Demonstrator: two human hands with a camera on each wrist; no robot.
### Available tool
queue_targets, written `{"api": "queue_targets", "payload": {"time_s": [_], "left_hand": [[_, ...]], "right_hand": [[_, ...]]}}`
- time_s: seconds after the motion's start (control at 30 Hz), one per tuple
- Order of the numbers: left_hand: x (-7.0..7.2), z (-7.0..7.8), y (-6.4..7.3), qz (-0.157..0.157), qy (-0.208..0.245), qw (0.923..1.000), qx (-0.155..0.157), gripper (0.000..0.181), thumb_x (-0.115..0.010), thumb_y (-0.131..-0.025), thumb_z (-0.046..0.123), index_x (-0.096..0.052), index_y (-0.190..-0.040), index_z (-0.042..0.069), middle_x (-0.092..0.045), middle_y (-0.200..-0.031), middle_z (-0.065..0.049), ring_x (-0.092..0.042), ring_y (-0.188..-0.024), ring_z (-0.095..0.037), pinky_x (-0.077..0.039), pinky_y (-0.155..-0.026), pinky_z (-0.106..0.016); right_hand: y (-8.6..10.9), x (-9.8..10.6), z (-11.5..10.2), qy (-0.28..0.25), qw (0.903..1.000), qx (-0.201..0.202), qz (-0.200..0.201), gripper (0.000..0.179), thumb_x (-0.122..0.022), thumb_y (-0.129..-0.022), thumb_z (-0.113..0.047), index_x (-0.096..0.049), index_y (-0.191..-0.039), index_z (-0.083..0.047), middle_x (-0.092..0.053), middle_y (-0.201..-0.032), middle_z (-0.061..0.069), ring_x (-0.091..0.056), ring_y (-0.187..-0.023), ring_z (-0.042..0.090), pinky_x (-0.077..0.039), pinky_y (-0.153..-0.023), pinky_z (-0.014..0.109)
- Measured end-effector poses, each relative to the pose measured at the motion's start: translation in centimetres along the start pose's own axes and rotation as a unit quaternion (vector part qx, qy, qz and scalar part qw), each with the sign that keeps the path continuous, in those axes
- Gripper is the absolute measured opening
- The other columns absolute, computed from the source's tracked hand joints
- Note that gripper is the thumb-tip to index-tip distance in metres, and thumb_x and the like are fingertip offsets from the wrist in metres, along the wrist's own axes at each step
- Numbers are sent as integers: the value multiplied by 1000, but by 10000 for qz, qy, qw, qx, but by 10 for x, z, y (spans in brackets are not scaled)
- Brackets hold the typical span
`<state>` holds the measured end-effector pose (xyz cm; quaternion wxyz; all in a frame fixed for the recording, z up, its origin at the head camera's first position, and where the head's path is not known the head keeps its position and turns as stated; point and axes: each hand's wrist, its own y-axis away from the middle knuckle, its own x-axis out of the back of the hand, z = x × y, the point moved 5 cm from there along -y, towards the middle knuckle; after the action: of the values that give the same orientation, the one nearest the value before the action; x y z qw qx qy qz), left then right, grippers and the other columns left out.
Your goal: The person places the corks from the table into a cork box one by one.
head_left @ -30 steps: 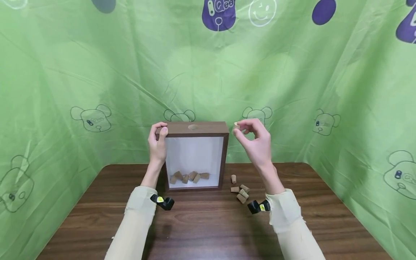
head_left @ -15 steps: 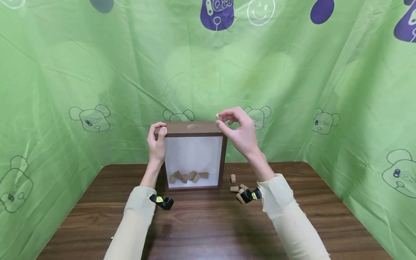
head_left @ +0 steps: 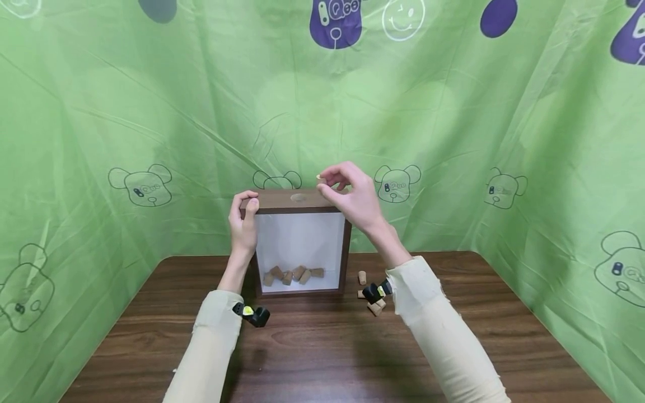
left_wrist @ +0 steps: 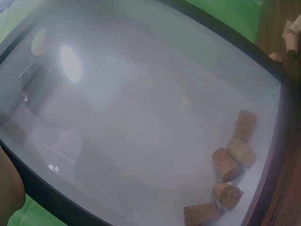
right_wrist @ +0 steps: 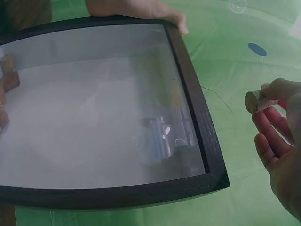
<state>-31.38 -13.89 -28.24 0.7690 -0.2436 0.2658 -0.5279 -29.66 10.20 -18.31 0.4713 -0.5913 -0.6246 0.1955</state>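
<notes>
Green fabric curtain with printed bear figures (head_left: 302, 112): hangs behind the box and to both sides of it.
Brown wood-grain desk (head_left: 302, 352): carries the box and spreads out in front of it.
Dark-brown square box with a white interior (head_left: 274, 200): stands upright, between the two hands at its top.
Clear front pane (head_left: 300, 238): fills the box's near face, with bright reflections on it.
Pale cream sleeves (head_left: 204, 341): come from in front of the box, one on either side.
Left hand (head_left: 244, 221): grips the box's upper left corner.
Right hand (head_left: 356, 198): over the right part of the box's top, pinching one cork between thumb and fingertip.
Tapered brown corks (head_left: 299, 272): several lie along the bottom inside the box, well below both hands.
Loose brown corks (head_left: 375, 308): on the desk just right of the box, below the right hand, partly hidden by a black wrist camera (head_left: 373, 293).
Round hole (head_left: 298, 197): in the box's top, between the hands.
Pinched brown cork (head_left: 321, 180): above the box's top, right of the hole.
</notes>
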Motion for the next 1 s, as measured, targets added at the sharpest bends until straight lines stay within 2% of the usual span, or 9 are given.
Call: {"api": "queue_targets", "payload": {"time_s": [0.1,0.2,0.33,0.43,0.5,0.73,0.87,1.0], "left_hand": [[2,-1,-1,37,-14,10000,-2,32,-55,-94,21,-60,-115,-2,-59,-118,-9,-49,-109,-5,-35,-96,-26],[3,-2,-1,67,-25,10000,16,32,-55,-94,21,-60,-115,-2,-59,-117,-1,-49,-110,-6,-35,-96,-26],[2,-3,0,24,-42,10000,66,34,-55,-94,22,-59,-116,-4,-58,-114,10,-49,-110,-6,-35,-96,-27],[1,-3,0,5,-32,10000,62,33,-55,-94,21,-59,-116,-3,-57,-113,11,-49,-109,-6,-35,-95,-27],[0,-2,0,10,-11,10000,43,32,-55,-94,22,-60,-115,-1,-58,-114,10,-50,-109,-5,-36,-94,-26],[-1,-1,-2,20,54,10000,37,28,-55,-94,20,-62,-114,2,-59,-116,-7,-50,-105,-5,-36,-93,-26],[-1,-2,-2,32,88,9999,52,27,-56,-94,20,-62,-114,4,-59,-118,-10,-50,-106,-6,-36,-93,-26],[-2,-2,-3,35,113,9999,18,27,-56,-93,20,-62,-113,3,-59,-117,-9,-50,-106,-6,-36,-94,-26]], "right_hand": [[-4,-4,9,-81,9999,-96,-49,22,-77,-83,-6,-69,-103,-1,-69,-97,14,-66,-85,24,-53,-75,43],[-7,-9,14,-114,9996,-209,-182,22,-77,-85,-12,-70,-104,-6,-69,-99,9,-66,-87,18,-53,-76,36],[-10,-16,19,-36,9985,-365,-416,21,-76,-86,-14,-69,-105,-9,-69,-99,5,-65,-87,14,-53,-77,30],[-12,-21,21,110,9971,-445,-607,21,-75,-87,-14,-68,-106,-9,-68,-101,4,-65,-88,12,-53,-77,28],[-15,-24,22,196,9964,-455,-693,21,-74,-87,-15,-68,-106,-8,-68,-101,4,-65,-88,12,-53,-77,27],[-21,-34,26,299,9939,-523,-919,21,-74,-87,-17,-68,-105,-10,-67,-99,2,-64,-87,12,-53,-77,26],[-23,-39,28,359,9930,-524,-996,19,-73,-87,-16,-68,-104,-10,-66,-98,1,-63,-86,11,-52,-77,25],[-24,-44,29,406,9919,-601,-1042,18,-74,-87,-16,-67,-103,-10,-66,-97,1,-63,-86,11,-53,-77,24]]}}
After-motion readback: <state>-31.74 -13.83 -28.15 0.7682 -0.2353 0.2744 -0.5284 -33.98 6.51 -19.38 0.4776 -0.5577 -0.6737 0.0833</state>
